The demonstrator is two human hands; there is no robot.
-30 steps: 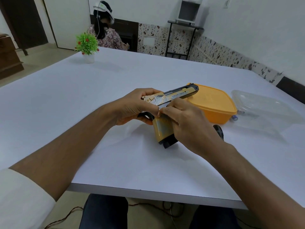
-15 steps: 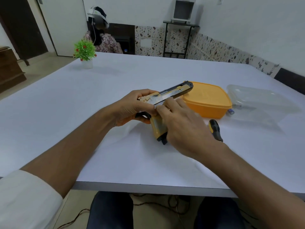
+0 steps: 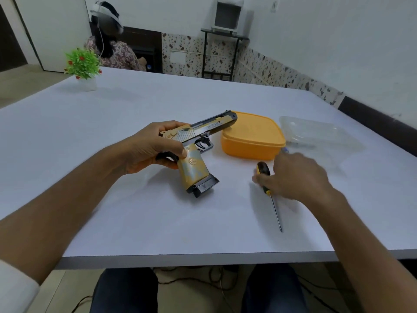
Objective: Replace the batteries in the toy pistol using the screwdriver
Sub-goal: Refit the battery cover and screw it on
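**Gold pistol held at left, screwdriver under the right hand**

Gold-and-grey plastic marks the pistol (image 3: 195, 152), which I see held over the white table (image 3: 112, 136) near its middle. My left hand (image 3: 149, 150) grips the rear of the slide and the top of the grip, fingers curled round it and thumb pressed on the near side. The barrel points away and to the right, its muzzle reaching over the near left edge of the orange box (image 3: 252, 136). The grip slants down toward me, and its black base looks to touch the table.

The screwdriver (image 3: 269, 190) lies flat on the table, right of the pistol and apart from it. Its black-and-yellow handle points away from me; the thin shaft runs toward me, tip nearest the table edge. My right hand (image 3: 295, 175) is over the handle, blurred, its fingertips (image 3: 257, 178) at the handle's left side. I cannot tell whether the fingers are clamped on it or merely touching.

Behind the screwdriver sits the orange box, lid on. Just right of it lies a clear tray (image 3: 320, 136). A small potted plant (image 3: 83, 66) stands at the far left corner. Beyond the table a seated person (image 3: 112, 46) wears a headset.
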